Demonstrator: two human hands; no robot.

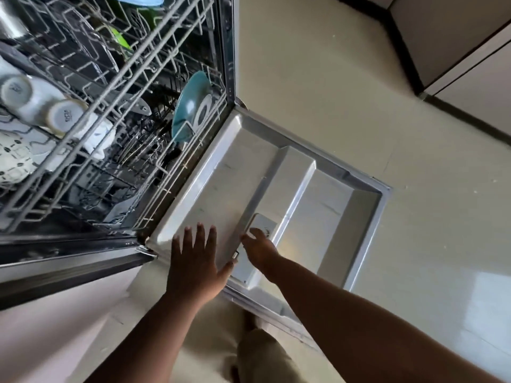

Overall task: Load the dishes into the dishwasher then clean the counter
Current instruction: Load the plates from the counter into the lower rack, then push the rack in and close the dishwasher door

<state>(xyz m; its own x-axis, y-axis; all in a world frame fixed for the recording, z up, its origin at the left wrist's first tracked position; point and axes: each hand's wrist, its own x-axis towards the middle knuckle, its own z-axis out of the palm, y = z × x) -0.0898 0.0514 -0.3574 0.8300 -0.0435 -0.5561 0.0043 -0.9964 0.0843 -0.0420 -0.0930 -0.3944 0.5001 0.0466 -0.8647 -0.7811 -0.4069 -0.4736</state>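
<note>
The dishwasher door (276,172) lies open and flat, steel inner face up. My left hand (195,258) rests flat on the door's near side, fingers spread. My right hand (258,246) touches the detergent dispenser (262,223) in the door, fingers bent over its round cap. The wire racks (116,111) are pulled part way out. They hold a teal plate (190,106) standing on edge, white cups (41,103) upside down, a patterned bowl (13,161) and a green item (119,37).
Beige tiled floor (387,120) surrounds the door. Cabinet fronts with a dark plinth (442,64) run along the upper right. My leg in tan trousers (260,355) stands just below the door's near edge. A light cabinet face (55,327) is at the lower left.
</note>
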